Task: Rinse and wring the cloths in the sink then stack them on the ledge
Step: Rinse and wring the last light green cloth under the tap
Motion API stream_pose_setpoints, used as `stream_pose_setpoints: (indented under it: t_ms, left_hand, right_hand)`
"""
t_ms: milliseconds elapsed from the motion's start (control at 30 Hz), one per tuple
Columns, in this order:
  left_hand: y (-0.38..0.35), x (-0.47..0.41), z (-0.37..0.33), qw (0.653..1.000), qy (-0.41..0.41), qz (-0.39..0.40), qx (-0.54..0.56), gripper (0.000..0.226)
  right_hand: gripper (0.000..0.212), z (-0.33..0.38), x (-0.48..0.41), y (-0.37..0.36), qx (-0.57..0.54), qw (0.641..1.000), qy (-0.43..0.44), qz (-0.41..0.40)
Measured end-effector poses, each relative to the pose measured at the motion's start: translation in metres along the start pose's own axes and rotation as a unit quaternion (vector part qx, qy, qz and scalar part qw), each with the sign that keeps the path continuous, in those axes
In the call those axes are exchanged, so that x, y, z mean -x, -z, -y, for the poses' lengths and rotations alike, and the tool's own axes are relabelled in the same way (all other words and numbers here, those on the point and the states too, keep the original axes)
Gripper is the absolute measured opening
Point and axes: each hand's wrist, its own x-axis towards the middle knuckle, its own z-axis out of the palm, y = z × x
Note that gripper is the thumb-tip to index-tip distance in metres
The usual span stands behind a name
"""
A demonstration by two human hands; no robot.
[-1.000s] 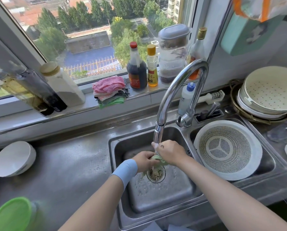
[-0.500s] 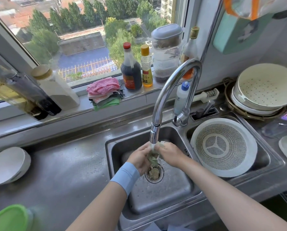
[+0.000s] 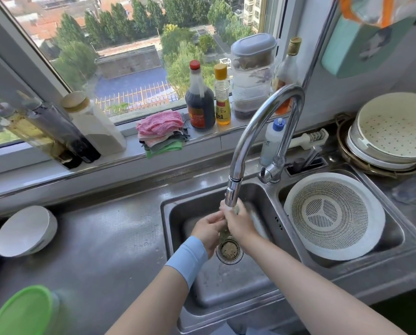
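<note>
Both my hands are in the left basin of the steel sink [image 3: 178, 209], just under the faucet spout [image 3: 231, 194]. My left hand [image 3: 208, 229] and my right hand [image 3: 238, 222] grip a small pale green cloth [image 3: 223, 234] between them; it is twisted into a narrow roll and mostly hidden by my fingers. It hangs above the drain strainer [image 3: 229, 250]. A stack of folded cloths [image 3: 162, 132], pink on top and green at the bottom, lies on the window ledge [image 3: 129, 151].
A white colander [image 3: 332, 216] fills the right basin. Sauce bottles [image 3: 199, 105], a stacked container [image 3: 251, 73] and oil bottles [image 3: 47, 131] line the ledge. Stacked strainer bowls [image 3: 390, 131] sit at right, a white bowl [image 3: 25, 230] and a green lid [image 3: 20, 310] on the left counter.
My hands have risen from beside the drain to right below the spout, drawing the cloth into a tighter, upright twist. The camera has shifted slightly.
</note>
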Motion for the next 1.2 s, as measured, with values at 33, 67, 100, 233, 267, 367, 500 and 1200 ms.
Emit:
stream_pose_setpoints:
  t_ms: [33,67,100,233,267,367,500,1200]
  left_hand:
    - [-0.002,0.001,0.001,1.0,-0.003,-0.008,-0.006,0.027]
    - [-0.003,0.001,0.0,1.0,-0.011,-0.027,-0.011,0.025]
    - [-0.004,-0.001,0.0,0.998,-0.017,-0.056,-0.027,0.025]
    - [0.0,-0.004,-0.001,0.995,-0.018,-0.091,-0.025,0.028]
    - [0.003,-0.002,-0.003,0.999,-0.014,-0.046,-0.01,0.025]
    - [0.01,0.002,-0.006,0.998,-0.008,0.056,-0.014,0.045]
    - [0.003,-0.003,-0.008,0.998,-0.02,-0.054,-0.012,0.03]
    - [0.039,0.023,-0.066,0.88,-0.017,-0.06,-0.471,0.02]
  right_hand:
    - [0.012,0.0,-0.001,0.0,0.037,0.999,0.006,-0.021]
    - [0.011,0.001,-0.002,0.0,0.063,0.997,0.013,-0.039]
    - [0.012,0.003,-0.002,0.001,0.083,0.995,0.013,-0.05]
    - [0.013,0.014,-0.009,0.005,0.204,0.978,0.002,-0.039]
    - [0.01,0.016,-0.012,0.008,0.235,0.972,-0.003,-0.026]
    - [0.026,0.02,-0.019,0.016,0.274,0.961,-0.034,0.006]
    - [0.069,0.016,-0.02,0.026,0.155,0.983,-0.091,0.04]
    - [0.055,-0.03,-0.019,0.074,0.039,0.991,-0.117,-0.046]
